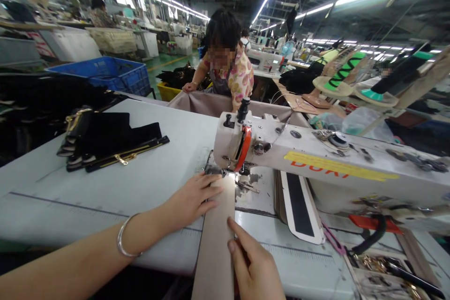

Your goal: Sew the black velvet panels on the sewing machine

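Note:
A long beige strip [217, 239] runs from the front edge of the sewing table up to the needle area of a white sewing machine [316, 161]. Flat on its upper left part lies my left hand [197, 197], fingers spread, close to the presser foot. My right hand [255, 262] grips the strip's right edge lower down, with thumb and index finger on top; its other fingers are mostly hidden. The needle itself is not clear behind the machine head.
Black pieces with gold zippers [116, 143] lie on the table's left. White-edged panels [300, 208] sit under the machine arm, near pink scissors [333, 239]. A co-worker [228, 65] leans over fabric behind the table. A blue crate [105, 75] stands at left; thread cones [346, 72] at right.

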Demonstrator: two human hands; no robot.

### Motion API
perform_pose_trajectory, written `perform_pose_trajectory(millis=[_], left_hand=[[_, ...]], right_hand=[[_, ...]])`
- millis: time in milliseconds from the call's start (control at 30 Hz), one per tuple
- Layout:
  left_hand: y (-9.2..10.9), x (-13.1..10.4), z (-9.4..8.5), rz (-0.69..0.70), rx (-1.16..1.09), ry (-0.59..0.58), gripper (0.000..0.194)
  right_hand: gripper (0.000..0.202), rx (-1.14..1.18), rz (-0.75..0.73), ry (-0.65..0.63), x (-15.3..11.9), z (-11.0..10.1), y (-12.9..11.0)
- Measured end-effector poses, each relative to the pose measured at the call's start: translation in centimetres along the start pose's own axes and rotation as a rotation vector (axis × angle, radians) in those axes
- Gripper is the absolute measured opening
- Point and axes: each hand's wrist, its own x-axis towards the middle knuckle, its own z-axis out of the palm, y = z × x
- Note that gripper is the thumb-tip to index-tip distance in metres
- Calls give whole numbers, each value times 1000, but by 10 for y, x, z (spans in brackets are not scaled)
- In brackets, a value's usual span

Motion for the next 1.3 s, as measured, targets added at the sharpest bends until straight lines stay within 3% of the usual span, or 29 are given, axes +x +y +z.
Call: perform_pose_trajectory(millis=[167, 300, 833, 1000, 1067, 1133, 1300], left_hand=[[-1, 3, 3, -22, 10, -26, 37], [-6, 9, 6, -30, -1, -22, 38], [-7, 14, 4, -50, -72, 19, 38], [-5, 13, 1, 3, -93, 18, 39], [-16, 11, -9, -31, -34, 18, 36], [-39, 4, -30, -187, 106, 65, 32], [-118, -35, -114, -644, 422, 250, 39]], right_hand=[[43, 17, 113, -61, 15, -7, -10], [44, 21, 107, -67, 25, -8, -13], [48, 86, 169, -54, 27, -2, -9], [45, -130, 11, -68, 29, -5, 5], [45, -297, -112, -78, 34, -8, 12], [40, -452, -254, -84, 41, -13, 15], [25, -642, -570, -3, 73, -22, 11]])
